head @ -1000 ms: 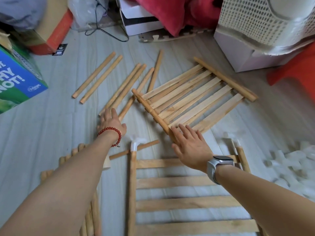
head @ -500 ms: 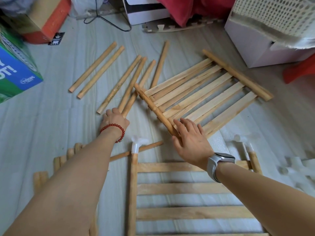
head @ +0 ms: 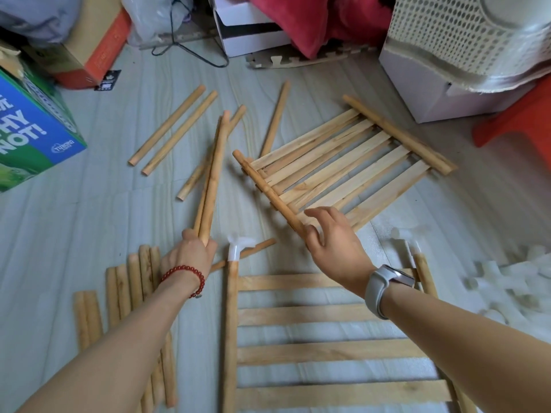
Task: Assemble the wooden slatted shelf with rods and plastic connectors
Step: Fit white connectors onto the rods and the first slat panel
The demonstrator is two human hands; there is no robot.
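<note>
Nearest to me lies a pale wooden slatted shelf panel (head: 328, 353) flat on the grey floor, its flat slats running left to right and its round left side rail pointing away from me. That rail ends in a white plastic angled connector (head: 238, 248), and a short wooden rod (head: 253, 250) lies slanted just behind it. To my left, a row of short round wooden dowels (head: 134, 293) lies side by side, long axes pointing away from me, partly under my forearm.

My left hand (head: 190, 257), with a red bead bracelet (head: 185, 275) at the wrist, has its fingers curled round the near ends of two long round wooden rods (head: 213, 180). The pair is lifted and points away and slightly right, far ends raised above the floor. My right hand (head: 334, 236), a white smartwatch (head: 387, 284) on its wrist, is loosely spread, fingers relaxed; it rests against the near end of the round rail of a second wooden slatted panel (head: 343, 171). That panel lies askew, its rails running from near-left to far-right and its thin slats crossing between them.

At the right edge lies a heap of white plastic connectors (head: 512, 284), blurred. Farther off, more loose round wooden rods (head: 176, 129) lie scattered, mostly slanting away to the right. Beyond them stand a blue and green printed carton (head: 29, 135), a white perforated plastic basket (head: 447, 34) and a heap of red cloth (head: 313, 19).
</note>
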